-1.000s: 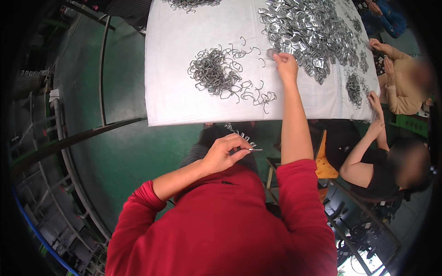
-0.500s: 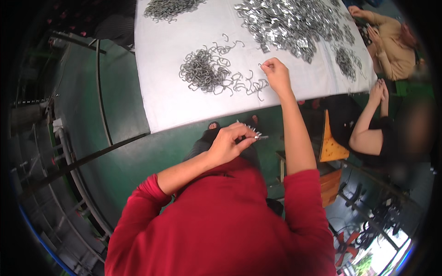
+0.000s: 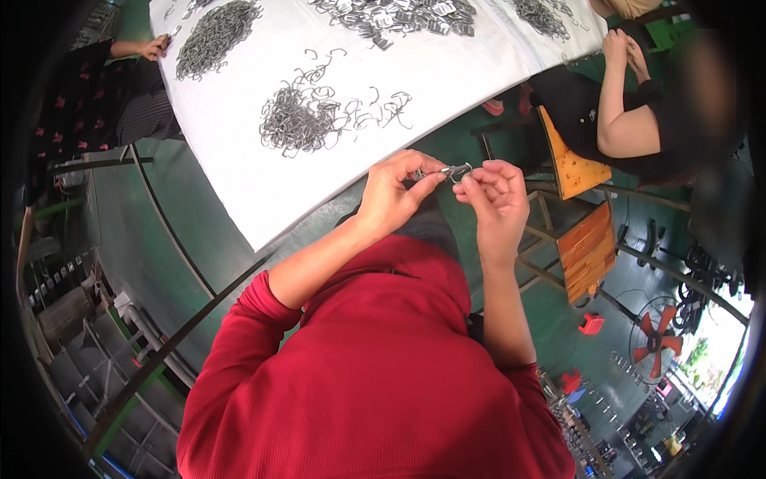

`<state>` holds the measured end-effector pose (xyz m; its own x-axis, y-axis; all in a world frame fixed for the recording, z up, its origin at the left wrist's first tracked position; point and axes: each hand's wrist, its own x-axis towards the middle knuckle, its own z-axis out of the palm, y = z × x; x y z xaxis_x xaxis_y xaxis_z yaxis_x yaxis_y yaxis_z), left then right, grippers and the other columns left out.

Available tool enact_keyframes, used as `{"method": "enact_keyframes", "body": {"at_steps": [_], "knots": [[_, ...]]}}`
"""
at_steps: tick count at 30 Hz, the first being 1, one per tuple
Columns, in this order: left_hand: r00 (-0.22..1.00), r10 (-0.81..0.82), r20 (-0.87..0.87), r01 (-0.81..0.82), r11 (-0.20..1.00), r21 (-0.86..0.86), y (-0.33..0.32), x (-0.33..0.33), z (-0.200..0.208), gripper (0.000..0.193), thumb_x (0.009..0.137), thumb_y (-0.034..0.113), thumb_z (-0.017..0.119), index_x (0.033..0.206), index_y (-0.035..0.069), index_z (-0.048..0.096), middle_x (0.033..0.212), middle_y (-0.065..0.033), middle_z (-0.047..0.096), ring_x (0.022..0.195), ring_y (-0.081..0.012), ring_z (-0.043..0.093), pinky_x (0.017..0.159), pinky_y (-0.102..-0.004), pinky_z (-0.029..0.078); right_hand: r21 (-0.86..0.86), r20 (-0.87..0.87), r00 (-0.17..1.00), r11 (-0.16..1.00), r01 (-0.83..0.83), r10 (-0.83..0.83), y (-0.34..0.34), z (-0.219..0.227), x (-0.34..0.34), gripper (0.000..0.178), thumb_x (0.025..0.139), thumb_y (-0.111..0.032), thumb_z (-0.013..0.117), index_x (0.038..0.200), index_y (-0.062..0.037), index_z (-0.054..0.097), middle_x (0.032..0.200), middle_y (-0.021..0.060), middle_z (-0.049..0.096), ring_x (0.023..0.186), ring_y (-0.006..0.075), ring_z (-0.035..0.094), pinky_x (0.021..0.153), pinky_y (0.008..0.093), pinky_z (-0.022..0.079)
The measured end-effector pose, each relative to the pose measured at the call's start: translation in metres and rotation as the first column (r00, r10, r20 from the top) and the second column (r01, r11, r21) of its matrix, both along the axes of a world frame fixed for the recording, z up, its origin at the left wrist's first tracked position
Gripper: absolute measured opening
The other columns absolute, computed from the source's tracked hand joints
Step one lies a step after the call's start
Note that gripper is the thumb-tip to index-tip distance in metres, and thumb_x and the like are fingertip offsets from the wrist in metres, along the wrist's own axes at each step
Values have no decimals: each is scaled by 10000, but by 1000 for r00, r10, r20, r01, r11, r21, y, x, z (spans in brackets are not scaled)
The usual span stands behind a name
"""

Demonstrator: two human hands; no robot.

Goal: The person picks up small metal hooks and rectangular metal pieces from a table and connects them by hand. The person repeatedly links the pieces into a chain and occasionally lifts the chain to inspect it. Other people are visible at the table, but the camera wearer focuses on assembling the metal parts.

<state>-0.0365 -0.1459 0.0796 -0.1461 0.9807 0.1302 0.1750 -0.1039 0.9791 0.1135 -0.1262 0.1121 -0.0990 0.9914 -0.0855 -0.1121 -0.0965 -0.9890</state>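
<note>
My left hand is closed, its thumb and forefinger pinching a small flat silver metal clip. Against the clip's tip is a bent wire hook, pinched by my right hand. Both hands are in front of my body, just off the table's near edge. The fingers partly hide the two small parts, so I cannot tell whether they are joined. Beyond my hands, a heap of grey bent wire hooks lies on the white-covered table, with several strewn to its right.
A pile of shiny silver clips lies at the far side of the table. More wire hooks are heaped far left, near another person's hand. At right sits a person in black. A wooden stool and a fan stand lower right.
My right hand has come back from the table to my left hand, bringing a wire hook against the clip. The view has shifted, and a person at the far left now shows.
</note>
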Motion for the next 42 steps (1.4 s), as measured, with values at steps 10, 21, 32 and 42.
{"method": "enact_keyframes", "body": {"at_steps": [10, 21, 32, 42], "knots": [[990, -109, -95, 125, 973, 193, 34, 12, -7, 143, 785, 61, 665, 927, 43, 673, 892, -82, 662, 830, -235, 604, 740, -326, 493, 338, -50, 986, 926, 168, -161, 14, -18, 3, 214, 833, 117, 561, 969, 21, 427, 923, 133, 562, 801, 170, 619, 692, 258, 547], [506, 364, -782, -250, 929, 271, 206, -102, -112, 200, 800, 192, 649, 975, 99, 666, 979, -84, 645, 942, -261, 577, 801, -381, 491, 471, 63, 991, 879, 74, -117, 36, -14, 33, 255, 806, 151, 571, 923, 0, 403, 925, 147, 550, 802, 176, 605, 709, 268, 552], [861, 256, -440, -300, 953, -32, 218, -121, -104, 198, 917, 135, 509, 1062, 34, 598, 886, -88, 655, 764, -170, 645, 655, -271, 534, 469, 21, 999, 883, 30, -45, 48, -19, 29, 209, 803, 155, 568, 897, 13, 448, 916, 153, 573, 794, 183, 618, 724, 290, 568], [964, -264, 20, 250, 883, -398, 84, -51, 39, 284, 863, -16, 541, 1147, -9, 531, 929, -69, 623, 809, -111, 602, 737, -261, 517, 455, 111, 992, 885, -102, 57, 48, -31, -3, 189, 799, 134, 597, 876, 3, 485, 885, 123, 613, 698, 116, 612, 591, 218, 531]]}}
